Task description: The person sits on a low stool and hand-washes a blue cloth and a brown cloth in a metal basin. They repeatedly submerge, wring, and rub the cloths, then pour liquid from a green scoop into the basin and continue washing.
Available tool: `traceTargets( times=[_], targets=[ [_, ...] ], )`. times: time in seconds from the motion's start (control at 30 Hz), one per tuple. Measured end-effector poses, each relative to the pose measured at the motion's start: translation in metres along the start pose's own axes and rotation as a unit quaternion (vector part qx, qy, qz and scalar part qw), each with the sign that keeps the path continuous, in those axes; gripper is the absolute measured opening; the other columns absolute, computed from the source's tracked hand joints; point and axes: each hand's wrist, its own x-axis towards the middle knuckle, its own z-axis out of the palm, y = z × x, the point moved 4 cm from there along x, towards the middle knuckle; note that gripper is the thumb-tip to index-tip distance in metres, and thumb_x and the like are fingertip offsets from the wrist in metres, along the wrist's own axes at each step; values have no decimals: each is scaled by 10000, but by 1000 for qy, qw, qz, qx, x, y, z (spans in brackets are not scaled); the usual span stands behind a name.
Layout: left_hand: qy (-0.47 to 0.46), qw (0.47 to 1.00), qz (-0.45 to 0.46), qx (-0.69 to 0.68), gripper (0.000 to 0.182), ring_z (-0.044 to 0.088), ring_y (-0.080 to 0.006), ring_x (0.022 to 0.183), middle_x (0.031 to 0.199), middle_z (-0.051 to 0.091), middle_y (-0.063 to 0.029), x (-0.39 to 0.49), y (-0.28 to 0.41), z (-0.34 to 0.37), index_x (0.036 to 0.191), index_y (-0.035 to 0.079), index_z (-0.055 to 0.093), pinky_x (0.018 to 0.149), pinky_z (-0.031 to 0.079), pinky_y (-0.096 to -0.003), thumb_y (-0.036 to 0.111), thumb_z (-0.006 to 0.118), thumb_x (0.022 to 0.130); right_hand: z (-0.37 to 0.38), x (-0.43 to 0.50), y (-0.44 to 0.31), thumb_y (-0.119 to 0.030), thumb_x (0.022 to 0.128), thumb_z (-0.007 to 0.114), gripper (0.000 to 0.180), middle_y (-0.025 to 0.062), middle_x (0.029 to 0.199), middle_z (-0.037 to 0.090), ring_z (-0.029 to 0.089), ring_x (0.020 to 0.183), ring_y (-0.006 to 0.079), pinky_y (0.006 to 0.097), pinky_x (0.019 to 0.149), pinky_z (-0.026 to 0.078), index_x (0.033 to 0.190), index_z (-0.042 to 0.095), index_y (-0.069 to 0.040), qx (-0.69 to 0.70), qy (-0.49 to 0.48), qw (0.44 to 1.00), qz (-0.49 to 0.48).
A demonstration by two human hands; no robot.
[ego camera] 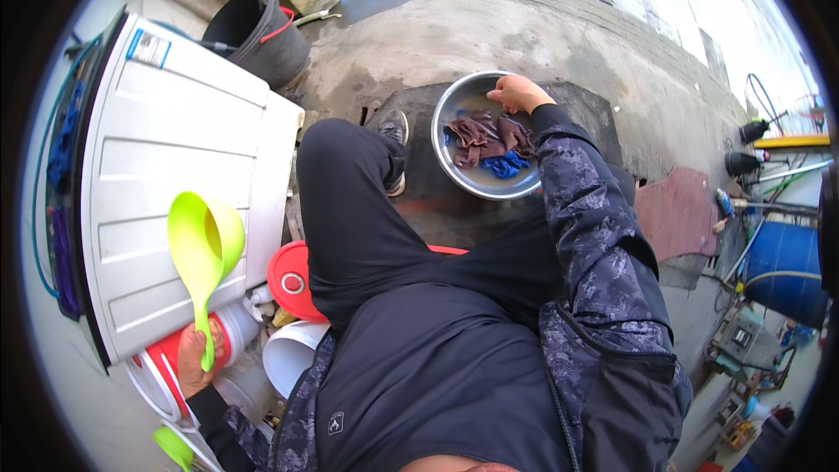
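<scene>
In my left hand [192, 355] is the handle of a lime-green plastic water scoop [196, 252], raised at the left with its bowl upward. My right hand [518, 94] is over the far part of a round metal basin [443, 152], fingers curled; whether it grips anything is hidden. Cloudy brownish water stands in the basin. A wet brown cloth [473, 137] lies in it, bunched up, with a blue cloth [505, 164] partly beneath.
A white ribbed washing-machine side [177, 151] stands at left, and a black bucket [275, 52] beyond it. Red lids [293, 280], a white bucket [288, 357] and a red-and-white pail [164, 367] crowd my left side. A blue drum [786, 269] is at right.
</scene>
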Motion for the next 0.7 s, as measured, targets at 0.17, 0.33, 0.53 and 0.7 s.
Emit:
traceTargets(
  times=[0.17,0.33,0.53,0.7],
  targets=[
    [-41,994,35,92,511,487,-76,725,908,570,-13,71,105,58,1072,31,629,602,393,-214,533,719,1039,34,1,42,-385,926,797,341,182,952,811,786,938,381,480,874,610,1020,837,-60,-16,38,999,17],
    [-81,987,61,121,447,535,-65,796,940,596,-3,150,179,141,1132,30,651,644,465,-204,473,677,1080,93,-19,74,-264,864,771,266,214,1090,793,760,1065,401,480,959,596,1062,839,-102,14,48,999,9],
    [-151,984,53,75,446,604,-73,853,1008,645,-18,247,202,273,1234,1,660,670,533,-203,428,659,1106,146,-54,100,-125,915,697,584,252,1251,752,728,1167,426,511,1026,591,1491,625,-176,-59,25,996,69],
    [-251,966,33,47,360,603,-40,732,905,671,35,298,167,372,1143,23,738,663,494,-201,371,762,1054,171,-60,102,-96,973,603,738,300,1426,608,705,1206,455,517,1016,583,1667,422,-272,-15,27,992,121]
  ],
)
